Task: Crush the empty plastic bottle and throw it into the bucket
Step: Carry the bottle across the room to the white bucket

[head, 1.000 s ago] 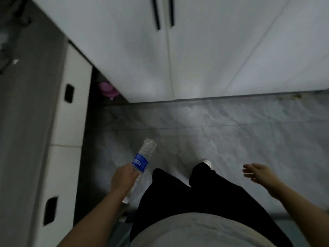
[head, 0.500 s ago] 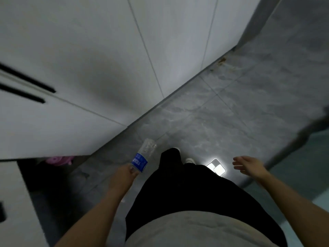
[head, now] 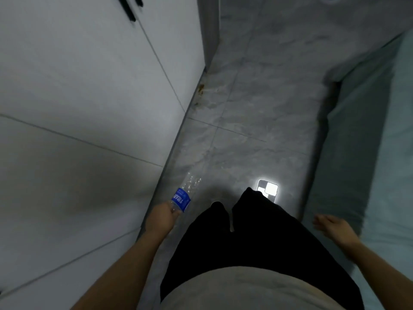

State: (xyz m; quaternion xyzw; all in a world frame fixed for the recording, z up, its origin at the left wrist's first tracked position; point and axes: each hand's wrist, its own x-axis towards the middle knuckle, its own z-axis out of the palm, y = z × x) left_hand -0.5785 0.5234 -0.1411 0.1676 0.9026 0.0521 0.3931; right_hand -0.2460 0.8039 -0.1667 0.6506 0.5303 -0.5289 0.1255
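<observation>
Left hand (head: 162, 217) is wrapped around the neck end of one clear plastic bottle with a blue label (head: 184, 194), base poking forward over the grey floor. Right hand (head: 333, 227) hangs loose, fingers spread, holding nothing. No bucket visible. I'd bring both hands together and squeeze mid-body.

Count of items in view, by kind:

Hands: two, both mine. My left hand (head: 162, 217) closed around one bottle; my right hand (head: 330, 227) empty, fingers loose.

Plastic bottle (head: 184, 194): one, clear, with one blue label.

Cabinet handles (head: 129, 6): two, black, at top edge.

White cabinet (head: 89, 86): one run, panel seams visible; door count unclear.

Bright light reflection on floor (head: 268, 189): one.

My legs in black trousers (head: 241, 233): two.

Bed (head: 375, 153), pale green: one, at right.

Rust-coloured stain (head: 201, 88) at cabinet foot: one patch.
</observation>
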